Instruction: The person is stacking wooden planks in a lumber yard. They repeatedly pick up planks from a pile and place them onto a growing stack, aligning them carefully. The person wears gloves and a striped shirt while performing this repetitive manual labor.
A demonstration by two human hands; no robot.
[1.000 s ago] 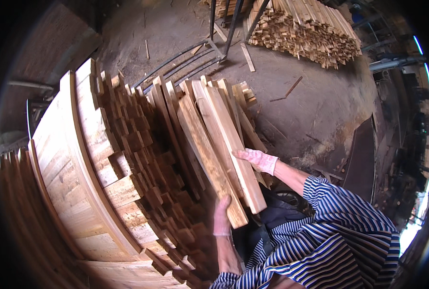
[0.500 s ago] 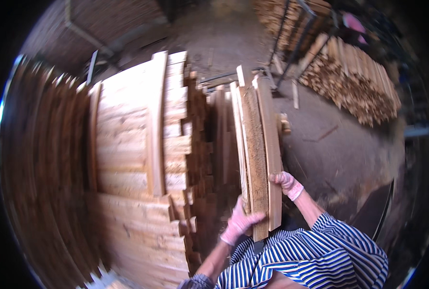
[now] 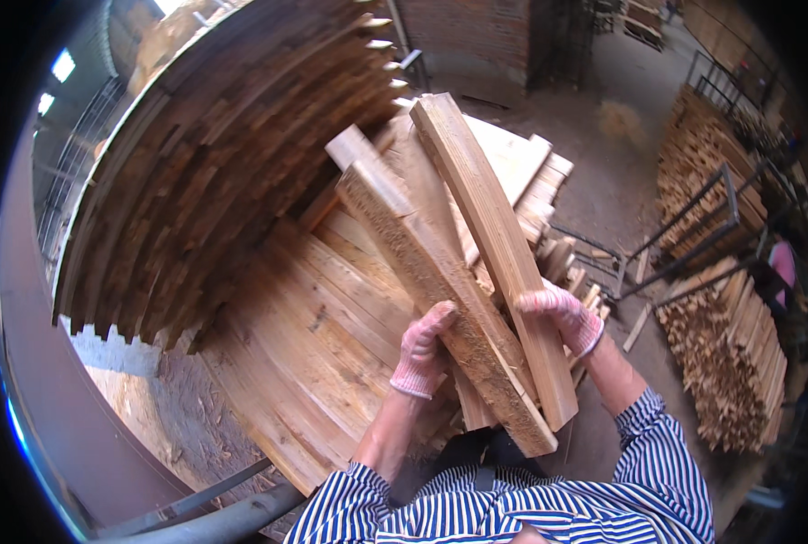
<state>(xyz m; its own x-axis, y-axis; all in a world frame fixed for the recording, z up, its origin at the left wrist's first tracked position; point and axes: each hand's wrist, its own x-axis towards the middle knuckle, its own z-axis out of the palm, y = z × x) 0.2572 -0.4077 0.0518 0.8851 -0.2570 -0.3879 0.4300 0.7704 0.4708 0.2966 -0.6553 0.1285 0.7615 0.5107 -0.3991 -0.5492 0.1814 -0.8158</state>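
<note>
My left hand (image 3: 425, 349), in a pink and white knit glove, is closed on a rough-faced wooden board (image 3: 422, 272), its thumb over the near edge. At least one more board is bunched beneath it, partly hidden. In the same kind of glove, my right hand (image 3: 563, 315) grips a smoother wooden board (image 3: 481, 208) by its right side. The held boards slant from upper left to lower right, spread apart at their far ends. They are above a broad stack of planks (image 3: 304, 335), and their near ends come close to my striped shirt (image 3: 549, 508).
A tall wall of stacked boards (image 3: 223, 154) rises at the left. Bundled wood pieces (image 3: 721, 363) lie on the right, beside a dark metal frame (image 3: 730, 208). A person in pink (image 3: 782, 272) is at the far right. Metal piping (image 3: 223, 517) runs along the lower left.
My view has turned to the left. The held boards have swung from nearly upright in the picture to a leftward slant over the plank stack, and their far ends have fanned apart.
</note>
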